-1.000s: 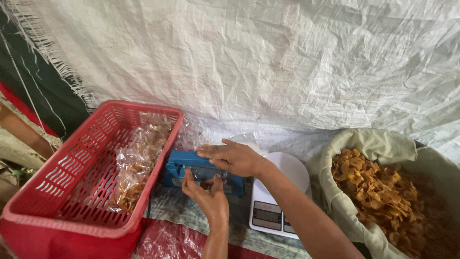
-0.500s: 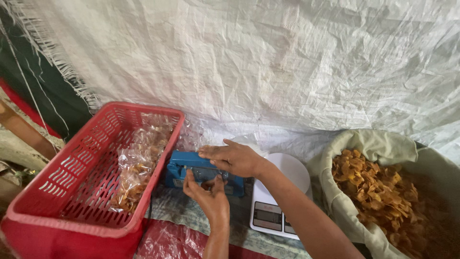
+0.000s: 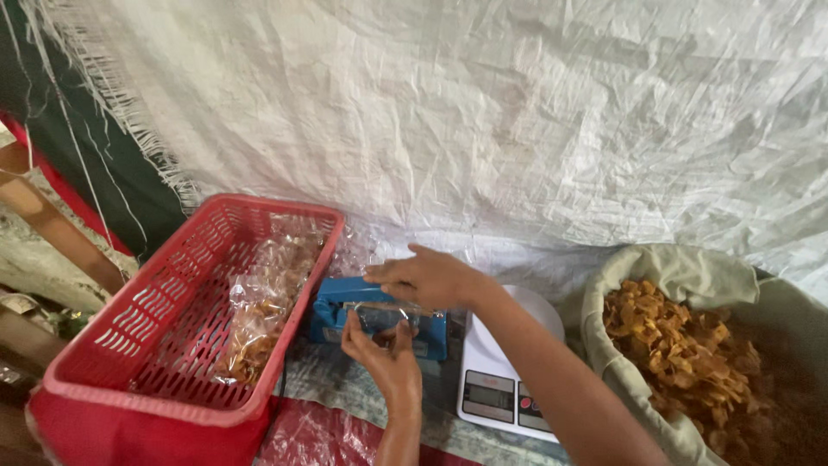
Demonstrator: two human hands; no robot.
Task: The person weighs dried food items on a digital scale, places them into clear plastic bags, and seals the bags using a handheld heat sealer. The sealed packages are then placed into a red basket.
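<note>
**Hands at the blue sealer**

The right hand (image 3: 427, 278) pressed flat, fingers extended, on the blue sealer (image 3: 345, 304). The left hand (image 3: 385, 355), just below, pinched a clear bag (image 3: 385, 317). A red basket (image 3: 129, 345) stood left; a white scale (image 3: 504, 380) right.

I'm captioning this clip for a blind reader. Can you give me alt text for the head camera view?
Two bare hands work at a blue sealing machine: the right hand presses on top, the left hand holds a clear bag at its front. A red basket of filled bags sits left; a white scale and a sack of chips sit right.
</note>
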